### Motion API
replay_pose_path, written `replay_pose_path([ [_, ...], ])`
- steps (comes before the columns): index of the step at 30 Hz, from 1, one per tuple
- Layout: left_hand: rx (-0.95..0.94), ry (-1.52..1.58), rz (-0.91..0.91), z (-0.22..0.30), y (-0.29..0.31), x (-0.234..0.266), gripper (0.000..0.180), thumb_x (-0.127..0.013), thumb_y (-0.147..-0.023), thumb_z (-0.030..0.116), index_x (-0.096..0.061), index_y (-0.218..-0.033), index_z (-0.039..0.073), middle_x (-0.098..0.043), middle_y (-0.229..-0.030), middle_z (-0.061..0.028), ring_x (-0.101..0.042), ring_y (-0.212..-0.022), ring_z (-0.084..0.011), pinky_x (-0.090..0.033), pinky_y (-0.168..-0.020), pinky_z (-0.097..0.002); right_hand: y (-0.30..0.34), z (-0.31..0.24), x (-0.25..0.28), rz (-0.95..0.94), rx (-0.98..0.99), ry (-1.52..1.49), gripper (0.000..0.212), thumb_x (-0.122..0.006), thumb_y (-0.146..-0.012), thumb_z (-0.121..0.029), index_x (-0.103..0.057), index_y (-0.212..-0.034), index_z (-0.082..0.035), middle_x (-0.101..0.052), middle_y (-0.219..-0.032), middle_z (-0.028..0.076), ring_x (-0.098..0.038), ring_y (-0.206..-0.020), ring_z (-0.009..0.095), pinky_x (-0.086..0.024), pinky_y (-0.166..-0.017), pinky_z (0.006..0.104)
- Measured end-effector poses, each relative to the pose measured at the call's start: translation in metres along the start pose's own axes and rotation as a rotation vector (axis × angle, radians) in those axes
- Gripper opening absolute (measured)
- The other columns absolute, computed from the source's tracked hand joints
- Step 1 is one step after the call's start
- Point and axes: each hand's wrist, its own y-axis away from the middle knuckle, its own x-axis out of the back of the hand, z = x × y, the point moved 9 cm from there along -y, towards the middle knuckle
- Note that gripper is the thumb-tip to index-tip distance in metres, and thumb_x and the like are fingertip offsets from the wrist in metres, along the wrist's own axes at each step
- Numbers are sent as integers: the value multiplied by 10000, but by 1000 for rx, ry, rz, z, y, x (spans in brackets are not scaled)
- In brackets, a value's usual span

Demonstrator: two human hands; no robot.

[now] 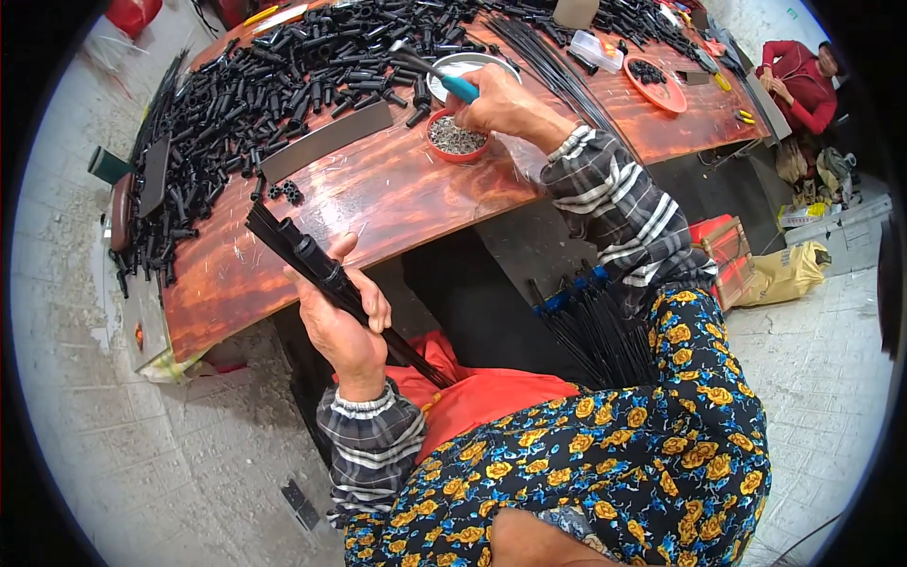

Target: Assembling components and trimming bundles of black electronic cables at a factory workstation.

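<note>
Nearest lies the flowered garment (605,444), with a red cloth (501,392) over the lap. The left hand (345,326) grips a slanting bundle of black rods (283,244), fingers curled round it, thumb raised; the bundle's lower end reaches the cloth. More rods (605,331) stand below the table (425,203). Above the tabletop, the right hand (505,104) is closed on the teal handle of a tool (444,77), just beside a red bowl (455,159) of small metal bits; I cannot tell whether fingertips touch the bowl. A grey strip (326,142) lies left of it, along a heap of black parts (302,80). Rightward sits an orange plate (657,100); beyond, a co-worker (803,80) in dark red.
</note>
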Motion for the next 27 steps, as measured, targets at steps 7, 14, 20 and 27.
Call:
replay_pose_path([
  [7, -23, -24, -12, 3, 4, -6, 785, -252, -947, 645, -535, -1134, -64, -395, -480, -12, -328, -353, -95, -299, -355, -236, 5, -31, -17, 1, 189, 395, 198, -645, -671, -36, -648, -867, -5, -614, -731, 235, -598, -713, 401, -460, -630, 448],
  [14, -19, -21, -1, 3, 1, -2, 792, -256, -946, 646, -533, -1126, -74, -398, -476, -13, -327, -353, -95, -301, -355, -237, -6, -29, -29, -10, 246, 494, 228, -589, -691, -7, -668, -905, -11, -624, -739, 240, -611, -730, 410, -467, -646, 465],
  [20, -11, -9, 3, 2, 0, 1, 794, -252, -948, 644, -531, -1129, -78, -402, -477, -10, -335, -354, -95, -305, -356, -237, -13, -11, -7, -24, 127, 239, 205, -724, -645, -67, -661, -834, -20, -621, -678, 85, -600, -647, 194, -456, -577, 344],
  [27, -30, 7, -2, 4, 7, -3, 804, -267, -932, 666, -530, -1153, -61, -414, -486, -11, -350, -359, -97, -311, -359, -236, 18, -6, -12, -93, -72, -468, 161, -689, -726, -42, -642, -871, 11, -606, -697, 36, -550, -582, 110, -426, -498, 253],
])
